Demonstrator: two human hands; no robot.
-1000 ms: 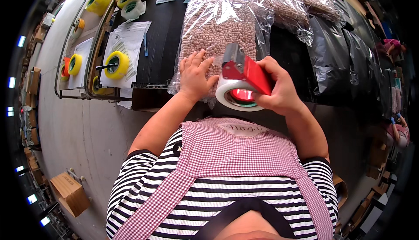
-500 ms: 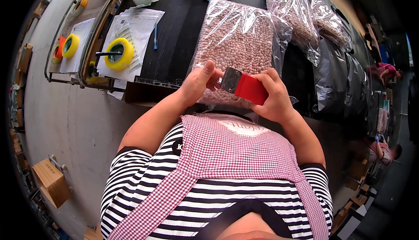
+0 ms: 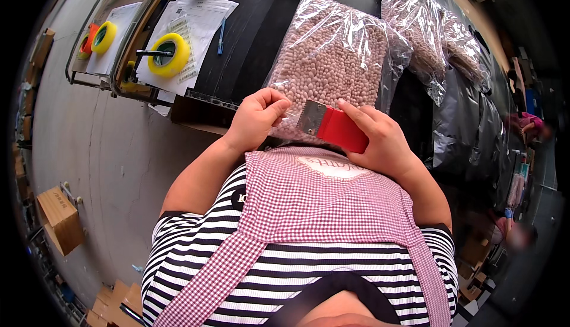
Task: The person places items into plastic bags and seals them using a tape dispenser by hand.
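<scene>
A grey concrete floor [image 3: 95,166] is seen at the left, with a cardboard box [image 3: 59,220] set on it. A dark tabletop [image 3: 255,36] is placed ahead, a metal-railed cart [image 3: 119,59] beside it. Black bags [image 3: 475,131], possibly stacked, are seen at the right.

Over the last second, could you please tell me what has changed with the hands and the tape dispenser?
The right hand lowered the red tape dispenser to the near edge of the clear plastic bag of pale beads; its tape roll is now hidden. The left hand curled onto that edge. The bag stayed put.
</scene>
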